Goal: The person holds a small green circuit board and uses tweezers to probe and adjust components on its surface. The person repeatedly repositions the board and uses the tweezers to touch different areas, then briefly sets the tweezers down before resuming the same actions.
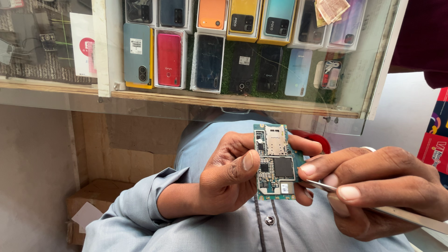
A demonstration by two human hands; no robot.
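My left hand (pixel 228 175) grips a small teal phone circuit board (pixel 276 161) upright, thumb on its left edge and fingers behind it. The board carries metal shields, black chips and a card slot at the top. My right hand (pixel 378 186) pinches metal tweezers (pixel 401 213), whose tip touches the board's lower right edge. Both hands hover over my light blue buttoned shirt (pixel 261 228).
A glass display counter (pixel 233 100) above holds several phones and phone cases in many colours. A cardboard box (pixel 93 205) sits low at the left by a wooden panel. A red round object (pixel 319 139) peeks from behind my left fingers. Coloured packaging (pixel 434 144) stands at the right edge.
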